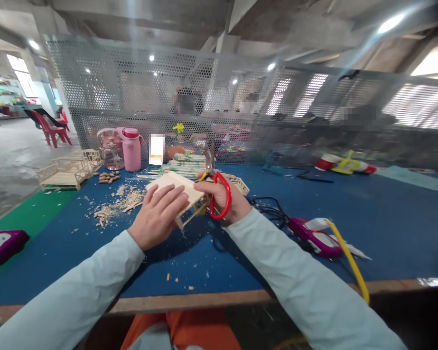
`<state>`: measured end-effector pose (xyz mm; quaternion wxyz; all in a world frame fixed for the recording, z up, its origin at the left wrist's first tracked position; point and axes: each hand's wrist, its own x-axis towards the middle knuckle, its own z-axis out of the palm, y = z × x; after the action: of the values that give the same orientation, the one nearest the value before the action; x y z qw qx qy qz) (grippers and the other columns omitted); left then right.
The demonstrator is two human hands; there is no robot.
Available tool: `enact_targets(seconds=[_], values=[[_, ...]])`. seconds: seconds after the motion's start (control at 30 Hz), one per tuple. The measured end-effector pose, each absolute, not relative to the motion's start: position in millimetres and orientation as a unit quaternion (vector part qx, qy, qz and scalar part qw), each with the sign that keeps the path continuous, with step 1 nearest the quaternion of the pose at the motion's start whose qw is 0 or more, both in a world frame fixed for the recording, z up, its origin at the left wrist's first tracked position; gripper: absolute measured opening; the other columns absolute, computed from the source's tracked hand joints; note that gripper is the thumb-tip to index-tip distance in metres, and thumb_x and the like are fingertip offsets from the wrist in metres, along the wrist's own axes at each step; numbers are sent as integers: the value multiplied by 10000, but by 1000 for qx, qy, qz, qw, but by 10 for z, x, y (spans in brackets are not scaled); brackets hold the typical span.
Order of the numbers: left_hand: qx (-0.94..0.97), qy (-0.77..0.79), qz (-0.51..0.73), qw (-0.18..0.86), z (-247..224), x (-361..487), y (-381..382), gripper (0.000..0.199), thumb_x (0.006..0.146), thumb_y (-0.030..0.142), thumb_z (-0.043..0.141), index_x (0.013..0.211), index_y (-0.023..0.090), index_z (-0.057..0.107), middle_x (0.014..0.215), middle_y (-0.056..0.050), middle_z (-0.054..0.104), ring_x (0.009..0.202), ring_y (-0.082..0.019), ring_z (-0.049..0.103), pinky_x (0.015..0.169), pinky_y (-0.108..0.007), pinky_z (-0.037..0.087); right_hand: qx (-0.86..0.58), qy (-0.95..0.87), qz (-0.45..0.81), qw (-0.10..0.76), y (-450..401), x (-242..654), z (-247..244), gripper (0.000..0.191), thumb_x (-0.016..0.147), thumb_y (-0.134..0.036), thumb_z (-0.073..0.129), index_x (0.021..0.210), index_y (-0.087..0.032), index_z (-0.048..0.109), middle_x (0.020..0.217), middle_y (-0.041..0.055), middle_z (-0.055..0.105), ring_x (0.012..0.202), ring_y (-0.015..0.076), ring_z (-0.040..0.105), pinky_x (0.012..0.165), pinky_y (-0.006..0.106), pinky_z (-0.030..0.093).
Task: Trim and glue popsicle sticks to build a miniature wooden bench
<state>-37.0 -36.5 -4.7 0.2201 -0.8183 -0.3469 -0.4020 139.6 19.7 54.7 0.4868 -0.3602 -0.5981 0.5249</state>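
Note:
A small pale wooden model (171,182) with a flat top and thin stick legs is held above the blue table, tilted. Across its flat top lies my left hand (158,214), fingers spread. My right hand (228,197) is closed around the model's right side and also has red-handled scissors (222,197) hanging on it, their blades pointing up and away. Some fingers of my right hand are hidden behind the scissors and the model.
Wood scraps (126,201) and peanuts (109,177) lie left on the blue table (350,214). Behind stand a pink bottle (132,151), a clear jug (111,150) and a perforated screen (138,87). A purple device (319,238) sits right; stick models (63,175) stand far left.

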Motion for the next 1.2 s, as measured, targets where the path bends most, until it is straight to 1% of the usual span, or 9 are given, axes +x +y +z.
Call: enact_targets(seconds=[0.1, 0.2, 0.33, 0.43, 0.53, 0.7, 0.97, 1.07, 1.2], values=[[-846, -358, -360, 160, -90, -361, -372, 745, 671, 79, 492, 1370, 177, 253, 1417, -152, 347, 1335, -297, 210, 1063, -547, 112, -385, -726, 342, 457, 289, 1577, 718, 406, 526, -243, 706, 872, -153, 514, 645, -37, 539, 557, 112, 498, 559, 255, 402], [-822, -363, -419, 131, -58, -367, -344, 724, 714, 123, 481, 1380, 162, 200, 1415, -172, 329, 1339, -281, 191, 1054, -526, 184, -358, -820, 213, 393, 263, 1704, 811, 366, 573, -216, 672, 903, -141, 531, 709, 1, 574, 627, 136, 541, 633, 286, 430], [-806, -388, -428, 128, 77, -332, -256, 490, 814, 270, 489, 1273, 130, 390, 1311, -182, 462, 1271, -271, 332, 1035, -499, 238, -282, -891, 163, 316, 90, 1701, 801, 306, 624, -147, 598, 927, -153, 551, 833, 38, 614, 720, 147, 573, 693, 290, 446], [-838, -407, -351, 94, 176, -301, -210, 310, 815, 325, 513, 1082, 181, 571, 1093, -117, 627, 1068, -258, 527, 1001, -520, 260, -239, -916, 156, 281, -12, 1614, 745, 283, 623, -107, 575, 900, -164, 573, 821, 21, 615, 707, 132, 557, 675, 264, 446], [-868, -377, -315, 73, 259, -296, -203, 179, 778, 322, 567, 885, 216, 662, 926, -81, 678, 923, -248, 587, 880, -443, 383, -226, -920, 171, 272, -43, 1523, 679, 271, 631, -94, 566, 893, -163, 587, 814, 22, 625, 715, 133, 559, 675, 258, 448], [-863, -365, -349, -32, 335, -331, -239, 129, 754, 303, 595, 707, 198, 654, 652, -28, 648, 610, -159, 572, 572, -251, 425, -223, -888, 173, 363, -42, 1472, 634, 251, 685, -295, 642, 900, -175, 591, 837, 39, 627, 760, 161, 574, 709, 292, 454], [-611, -410, -610, -294, 95, -387, -266, 230, 756, 396, 575, 726, 170, 545, 619, 16, 584, 553, -111, 520, 521, -214, 421, -259, -685, 195, 653, -38, 1709, 526, 327, 778, -498, 523, 969, -236, 483, 718, -6, 520, 643, 136, 535, 603, 272, 454], [-537, -393, -650, -367, 1, -329, -266, 257, 765, 426, 563, 812, 177, 524, 738, -8, 621, 626, -121, 558, 601, -247, 464, -280, -663, 228, 656, -11, 1730, 371, 325, 761, -488, 548, 958, -240, 476, 745, 0, 529, 666, 140, 554, 628, 277, 472], [-513, -350, -637, -456, -67, -240, -291, 260, 767, 422, 569, 849, 179, 529, 823, -28, 636, 710, -133, 581, 679, -272, 473, -293, -706, 279, 581, 13, 1666, 169, 329, 694, -371, 656, 934, -221, 488, 792, 16, 574, 700, 148, 588, 670, 287, 499]])
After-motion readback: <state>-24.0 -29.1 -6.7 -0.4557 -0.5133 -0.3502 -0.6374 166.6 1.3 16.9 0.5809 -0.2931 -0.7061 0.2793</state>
